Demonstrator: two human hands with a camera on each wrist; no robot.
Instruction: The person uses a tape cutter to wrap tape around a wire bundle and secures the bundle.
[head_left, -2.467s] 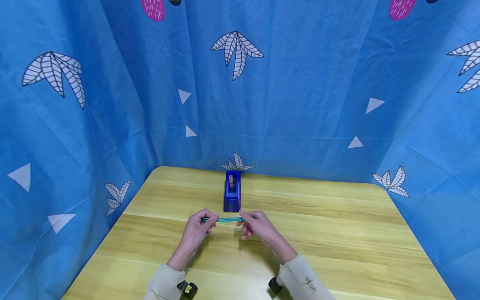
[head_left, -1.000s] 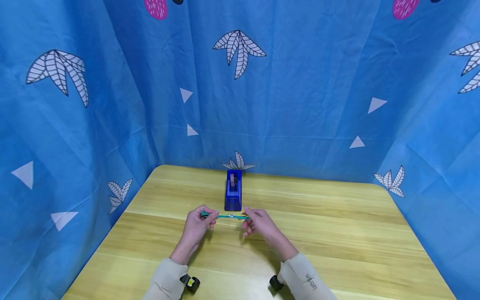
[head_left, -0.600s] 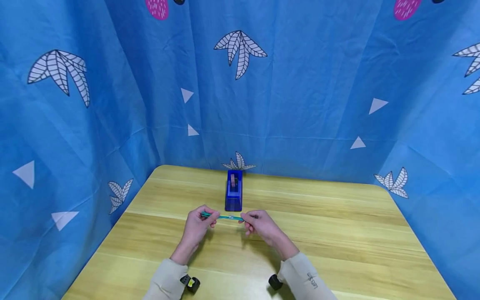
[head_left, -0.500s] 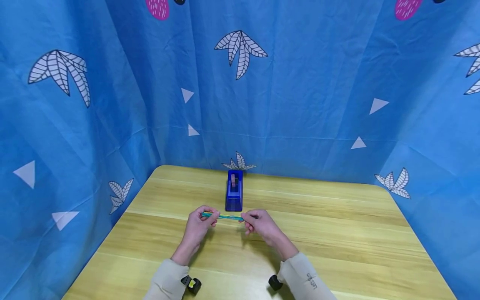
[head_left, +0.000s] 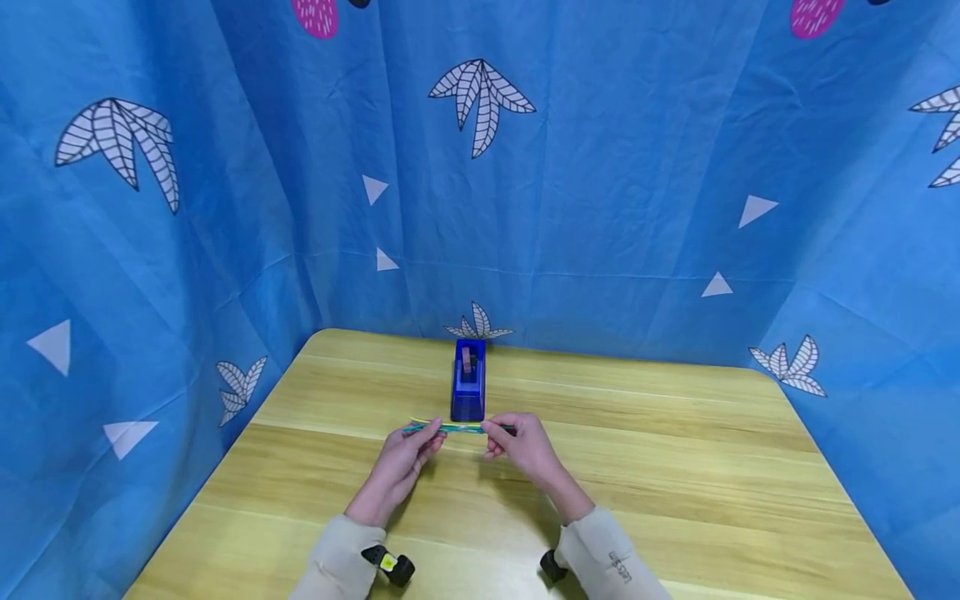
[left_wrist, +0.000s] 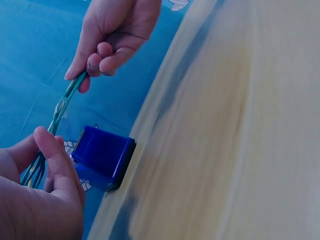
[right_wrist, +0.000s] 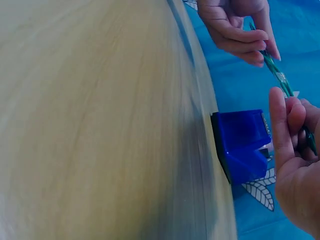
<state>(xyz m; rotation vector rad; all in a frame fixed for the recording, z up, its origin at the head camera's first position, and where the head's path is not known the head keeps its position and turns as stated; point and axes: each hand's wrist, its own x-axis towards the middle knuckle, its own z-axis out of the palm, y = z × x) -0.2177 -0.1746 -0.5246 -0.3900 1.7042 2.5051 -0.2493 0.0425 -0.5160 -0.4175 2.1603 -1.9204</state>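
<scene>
A thin bundle of green and yellow wires (head_left: 462,428) is stretched sideways between the two hands, above the table. My left hand (head_left: 401,458) pinches its left end between thumb and fingers. My right hand (head_left: 527,446) pinches the other end, with a short dark tip sticking out past the fingers. Around the bundle's middle sits a shiny clear band (left_wrist: 61,106) that looks like tape. In the left wrist view, loose strands (left_wrist: 35,170) fan out behind the left thumb. Just beyond the hands stands a blue tape dispenser (head_left: 468,402).
A pinkish roll (head_left: 467,360) sits inside the dispenser. The wooden table (head_left: 675,467) reaches back to a blue patterned curtain (head_left: 600,208) that hangs behind and on both sides. Black wrist cameras (head_left: 402,570) are strapped at the beige sleeves.
The left hand has turned and shifted slightly right, its fingers less curled. The bundle has rolled and risen a little, so a yellow strand now shows along its top. The dispenser stays put.
</scene>
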